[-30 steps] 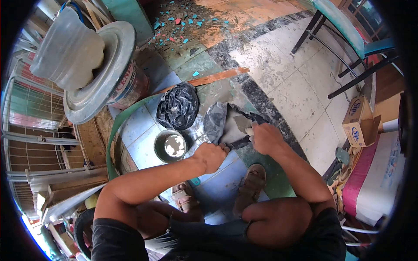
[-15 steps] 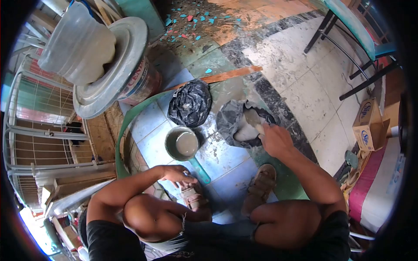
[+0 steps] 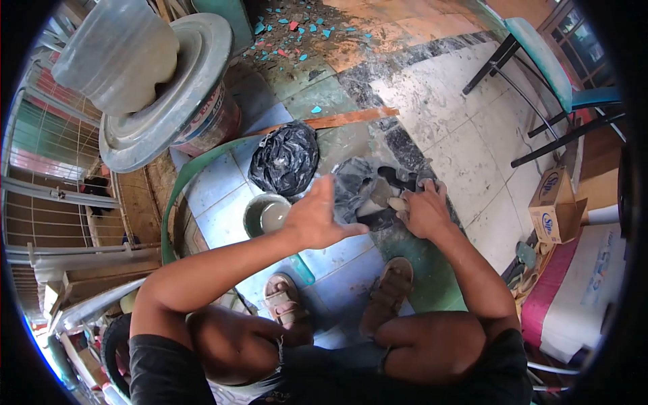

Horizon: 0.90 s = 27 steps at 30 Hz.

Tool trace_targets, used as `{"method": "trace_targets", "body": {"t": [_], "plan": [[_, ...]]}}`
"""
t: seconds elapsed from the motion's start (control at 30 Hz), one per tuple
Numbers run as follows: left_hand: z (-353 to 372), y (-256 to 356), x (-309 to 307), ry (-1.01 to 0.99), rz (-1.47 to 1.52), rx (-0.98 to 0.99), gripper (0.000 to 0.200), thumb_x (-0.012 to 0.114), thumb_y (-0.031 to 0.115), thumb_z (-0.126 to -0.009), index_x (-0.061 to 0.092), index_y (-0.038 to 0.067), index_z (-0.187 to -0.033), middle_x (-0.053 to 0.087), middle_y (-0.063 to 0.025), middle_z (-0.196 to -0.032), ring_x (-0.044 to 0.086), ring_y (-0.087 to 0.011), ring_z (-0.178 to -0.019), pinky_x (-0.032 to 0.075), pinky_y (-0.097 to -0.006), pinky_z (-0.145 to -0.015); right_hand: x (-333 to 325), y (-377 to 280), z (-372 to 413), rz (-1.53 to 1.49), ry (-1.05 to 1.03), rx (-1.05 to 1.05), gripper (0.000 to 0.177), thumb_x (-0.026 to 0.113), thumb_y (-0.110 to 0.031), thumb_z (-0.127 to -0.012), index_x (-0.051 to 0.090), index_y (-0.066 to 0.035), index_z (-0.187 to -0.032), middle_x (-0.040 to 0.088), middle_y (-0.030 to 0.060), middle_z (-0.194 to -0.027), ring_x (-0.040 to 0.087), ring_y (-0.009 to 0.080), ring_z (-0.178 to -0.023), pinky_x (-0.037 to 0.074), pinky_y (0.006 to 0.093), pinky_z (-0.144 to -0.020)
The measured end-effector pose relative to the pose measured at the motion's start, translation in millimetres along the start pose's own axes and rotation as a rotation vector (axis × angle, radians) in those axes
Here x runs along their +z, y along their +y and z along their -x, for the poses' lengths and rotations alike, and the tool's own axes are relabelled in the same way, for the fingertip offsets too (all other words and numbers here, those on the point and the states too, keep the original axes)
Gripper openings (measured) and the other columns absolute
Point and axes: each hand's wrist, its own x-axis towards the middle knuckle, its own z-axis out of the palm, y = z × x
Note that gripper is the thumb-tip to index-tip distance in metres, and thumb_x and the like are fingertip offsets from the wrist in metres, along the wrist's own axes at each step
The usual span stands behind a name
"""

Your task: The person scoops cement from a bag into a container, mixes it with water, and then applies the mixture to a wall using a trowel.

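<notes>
My left hand (image 3: 318, 217) is raised beside the bag, fingers apart and nothing in it. It partly covers a green dipper (image 3: 253, 219) that holds grey, wet mix and whose handle points towards my feet. A dark plastic bag (image 3: 351, 182) stands opened in front of me with pale grey powder (image 3: 368, 207) inside. My right hand (image 3: 426, 210) has its fingers curled on the bag's right rim. By its thumb lies the light handle of a trowel (image 3: 381, 194), its blade in the powder. Behind the dipper sits a crumpled black plastic bag (image 3: 285, 158).
At the left, a lidded paint bucket (image 3: 209, 125) carries a cloudy plastic container (image 3: 118, 61). A wooden strip (image 3: 351, 118) lies beyond the bags. To the right are a chair (image 3: 550, 67) and a cardboard box (image 3: 553, 209). Blue and red chips (image 3: 297, 34) litter the far floor.
My left hand has risen from near my foot to the bag's left side. My right hand has shifted from the trowel handle to the bag's rim. The view has moved slightly.
</notes>
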Motion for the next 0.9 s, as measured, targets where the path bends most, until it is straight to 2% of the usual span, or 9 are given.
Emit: {"method": "trace_targets", "body": {"t": [0.07, 0.2, 0.23, 0.33, 0.47, 0.57, 0.67, 0.7, 0.9], "plan": [[-16, 13, 17, 0.155, -0.066, 0.066, 0.104, 0.087, 0.063, -0.071, 0.037, -0.002, -0.135, 0.061, -0.0269, -0.112, 0.063, -0.0415, -0.112, 0.050, -0.0482, -0.097, -1, -1, 3, 0.016, 0.043, -0.001, 0.040, 0.073, -0.036, -0.089, 0.070, -0.006, -0.116, 0.074, 0.0241, -0.104, 0.052, 0.0476, -0.132, 0.016, 0.0659, -0.118], [-46, 0, 52, 0.137, 0.125, -0.035, 0.059, 0.077, 0.044, -0.088, 0.061, -0.001, -0.124, 0.062, -0.0272, -0.116, 0.061, -0.0464, -0.114, 0.048, -0.0497, -0.101, 0, -1, 4, 0.044, -0.003, -0.004, 0.037, 0.067, -0.033, -0.091, 0.072, -0.005, -0.115, 0.074, 0.0253, -0.110, 0.043, 0.0508, -0.141, 0.011, 0.0661, -0.122], [-53, -9, 60, 0.222, 0.154, 0.039, 0.037, 0.068, 0.033, -0.096, 0.071, 0.001, -0.115, 0.067, -0.0267, -0.111, 0.064, -0.0462, -0.106, 0.051, -0.0481, -0.096, -2, -2, 6, 0.047, -0.017, 0.005, 0.037, 0.067, -0.033, -0.091, 0.072, -0.005, -0.115, 0.074, 0.0251, -0.110, 0.042, 0.0511, -0.142, 0.010, 0.0660, -0.123], [-66, -23, 63, 0.329, 0.297, 0.086, 0.033, 0.065, 0.029, -0.099, 0.072, 0.001, -0.115, 0.071, -0.0261, -0.100, 0.068, -0.0445, -0.095, 0.054, -0.0457, -0.087, -7, 6, 8, 0.077, -0.045, -0.052, 0.039, 0.068, -0.034, -0.090, 0.072, -0.006, -0.117, 0.074, 0.0227, -0.110, 0.042, 0.0499, -0.143, 0.010, 0.0642, -0.124], [-70, -6, 6, 0.094, 0.426, 0.130, 0.030, 0.065, 0.024, -0.101, 0.071, 0.001, -0.119, 0.075, -0.0193, -0.095, 0.068, -0.0225, -0.083, 0.054, -0.0366, -0.081, -3, 26, 0, 0.027, -0.001, -0.243, 0.040, 0.065, -0.035, -0.092, 0.073, -0.008, -0.120, 0.075, 0.0194, -0.110, 0.043, 0.0455, -0.144, 0.013, 0.0593, -0.125], [-77, -12, 0, 0.042, 0.411, 0.132, 0.027, 0.065, 0.021, -0.101, 0.071, 0.001, -0.118, 0.075, -0.0152, -0.096, 0.063, -0.0151, -0.085, 0.053, -0.0346, -0.083, -26, 9, -4, 0.139, -0.081, -0.228, 0.046, 0.058, -0.030, -0.095, 0.067, -0.007, -0.134, 0.075, 0.0193, -0.112, 0.047, 0.0417, -0.141, 0.017, 0.0564, -0.125], [-81, -15, 1, 0.065, 0.426, 0.205, 0.026, 0.064, 0.018, -0.101, 0.072, 0.000, -0.118, 0.076, -0.0143, -0.098, 0.064, -0.0138, -0.090, 0.053, -0.0346, -0.085, 6, 15, -23, 0.337, -0.132, 0.006, 0.085, 0.067, -0.037, -0.089, 0.033, -0.003, -0.159, 0.069, 0.0209, -0.127, 0.051, 0.0383, -0.137, 0.021, 0.0574, -0.122], [-83, -15, -1, 0.055, 0.414, 0.211, 0.026, 0.064, 0.018, -0.101, 0.071, 0.000, -0.118, 0.076, -0.0144, -0.099, 0.064, -0.0138, -0.091, 0.053, -0.0347, -0.086, 4, 13, -24, 0.332, -0.132, 0.052, 0.070, 0.066, -0.036, -0.089, 0.051, -0.003, -0.149, 0.070, 0.0201, -0.127, 0.052, 0.0384, -0.136, 0.020, 0.0570, -0.122], [-94, -19, -36, 0.048, 0.403, 0.192, 0.025, 0.061, 0.021, -0.103, 0.072, -0.001, -0.110, 0.063, -0.0043, -0.075, 0.055, -0.0103, -0.069, 0.050, -0.0333, -0.068, -45, -17, 5, 0.257, -0.513, 0.124, 0.041, 0.056, -0.021, -0.094, 0.072, -0.005, -0.129, 0.071, 0.0202, -0.127, 0.063, 0.0340, -0.128, 0.021, 0.0549, -0.124]]}}
